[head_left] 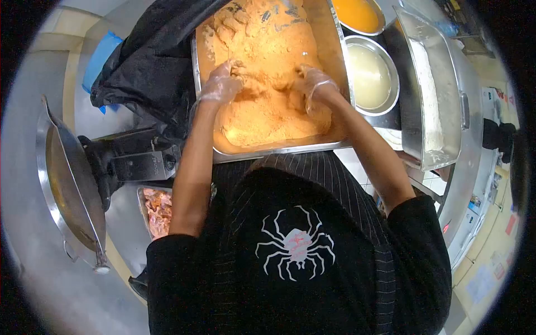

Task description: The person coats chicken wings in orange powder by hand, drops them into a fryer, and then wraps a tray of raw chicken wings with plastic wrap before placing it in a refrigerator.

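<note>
A large metal tray [273, 149] is filled with orange powdery coating [262, 125]. My left hand [223, 84], in a clear plastic glove, reaches into the coating on the tray's left side, its fingers curled and caked with it. Across from it, my right hand [315, 86], gloved too, is in the coating near the right wall, fingers bent and partly buried. Whether either hand grips a piece within the coating cannot be made out.
Right of the tray stand a bowl of pale liquid [368, 75], a bowl of orange liquid [357, 14] and a deep metal container with white powder [432, 95]. At left are a metal pan [70, 184], black plastic [156, 61] and a tray of raw meat [158, 212].
</note>
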Demonstrator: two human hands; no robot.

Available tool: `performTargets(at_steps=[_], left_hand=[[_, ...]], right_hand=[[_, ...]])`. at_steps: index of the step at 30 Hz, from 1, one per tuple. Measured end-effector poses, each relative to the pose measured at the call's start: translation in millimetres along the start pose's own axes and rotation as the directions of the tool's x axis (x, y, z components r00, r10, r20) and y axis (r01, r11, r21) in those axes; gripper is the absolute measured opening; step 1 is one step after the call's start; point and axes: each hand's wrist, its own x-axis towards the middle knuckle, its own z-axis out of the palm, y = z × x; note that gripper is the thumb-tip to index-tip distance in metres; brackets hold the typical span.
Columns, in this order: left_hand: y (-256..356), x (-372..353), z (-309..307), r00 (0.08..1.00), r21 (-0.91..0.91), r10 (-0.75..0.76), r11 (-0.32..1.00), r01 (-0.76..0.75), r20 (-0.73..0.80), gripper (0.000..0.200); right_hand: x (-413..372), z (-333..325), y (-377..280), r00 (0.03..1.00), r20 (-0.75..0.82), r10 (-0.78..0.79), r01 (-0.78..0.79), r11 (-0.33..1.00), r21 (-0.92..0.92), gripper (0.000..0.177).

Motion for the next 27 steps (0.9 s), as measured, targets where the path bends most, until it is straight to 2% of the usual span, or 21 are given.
performTargets(at_steps=[1,2,3,4,5,7,8,10,11,12,13,14,15,16,17,19,21,23,25,26,27], left_hand=[[0,-5,3,1.000,-0.002,-0.008,1.000,0.008,0.001,0.040],[4,-4,4,0.999,0.035,0.030,0.999,-0.030,-0.015,0.038],[8,-4,6,0.997,0.075,0.069,0.995,-0.067,-0.021,0.036],[9,-4,7,0.997,-0.028,0.081,0.996,-0.081,-0.007,0.035],[10,-5,7,0.997,-0.030,0.081,0.996,-0.081,-0.004,0.035],[15,-6,7,0.995,-0.151,0.099,0.984,-0.095,0.018,0.038],[19,-2,4,0.995,-0.154,0.100,0.983,-0.096,0.016,0.038],[43,-10,-6,0.993,0.110,-0.087,0.991,0.077,0.083,0.031],[45,-7,-2,0.993,0.110,-0.083,0.991,0.074,0.079,0.031],[48,-6,2,0.993,0.062,-0.001,0.998,-0.007,0.116,0.030],[51,-4,7,0.986,0.006,0.080,0.997,-0.082,0.143,0.028],[53,-2,12,0.985,0.075,0.088,0.992,-0.100,0.149,0.026],[53,2,19,0.986,0.066,0.083,0.993,-0.093,0.143,0.026],[52,9,27,0.979,0.150,0.032,0.987,-0.063,0.200,0.027],[50,16,32,0.968,0.239,-0.021,0.970,-0.041,0.251,0.028],[57,15,30,0.970,0.256,0.039,0.961,-0.102,0.240,0.032],[66,4,26,0.976,0.066,0.065,0.995,-0.081,0.208,0.040],[49,12,37,0.981,0.022,0.046,0.998,-0.051,0.188,0.042],[33,16,41,0.954,-0.318,0.198,0.941,-0.120,0.227,0.041],[29,17,40,0.954,-0.316,0.198,0.941,-0.120,0.225,0.041],[28,14,37,0.954,-0.303,0.214,0.942,-0.144,0.212,0.040]], right_hand=[[-2,5,5,0.979,-0.200,-0.035,0.074,0.978,0.193,0.041],[3,5,9,0.978,-0.205,-0.039,0.078,0.979,0.188,0.041],[0,0,5,0.990,-0.142,-0.011,0.047,0.967,0.252,0.040],[-3,-3,1,0.994,-0.107,0.003,0.028,0.959,0.283,0.040],[-7,-7,-2,0.997,-0.071,0.017,0.007,0.950,0.313,0.040],[-15,-19,-12,0.991,-0.107,-0.084,0.097,0.988,0.117,0.034],[-13,-25,-13,0.991,-0.107,-0.086,0.098,0.989,0.113,0.034],[-12,-28,-12,0.990,-0.134,-0.043,0.068,0.980,0.187,0.030],[-10,-30,-12,0.989,-0.145,-0.032,0.062,0.976,0.209,0.029],[-14,-30,-11,0.958,-0.159,-0.238,0.247,0.968,0.046,0.026],[-16,-31,-11,0.889,-0.133,-0.438,0.424,0.897,-0.124,0.024],[-16,-31,-13,0.889,-0.126,-0.441,0.426,0.896,-0.129,0.024],[-17,-33,-23,0.955,-0.053,-0.293,0.292,0.956,-0.037,0.025],[-17,-35,-31,0.989,0.030,-0.146,0.145,0.989,0.042,0.026],[-15,-33,-32,0.987,0.028,-0.157,0.156,0.987,0.037,0.026],[-10,-19,-25,0.982,-0.068,-0.175,0.180,0.981,0.070,0.036],[-6,-10,-21,0.976,-0.119,-0.185,0.195,0.977,0.085,0.042],[-6,-3,-20,0.972,-0.181,-0.150,0.177,0.974,0.144,0.045],[-10,-14,-33,0.985,-0.112,-0.133,0.146,0.981,0.124,0.045],[-12,-18,-40,0.993,-0.045,-0.111,0.115,0.988,0.100,0.044],[-13,-18,-44,0.993,-0.046,-0.113,0.117,0.988,0.100,0.044]])
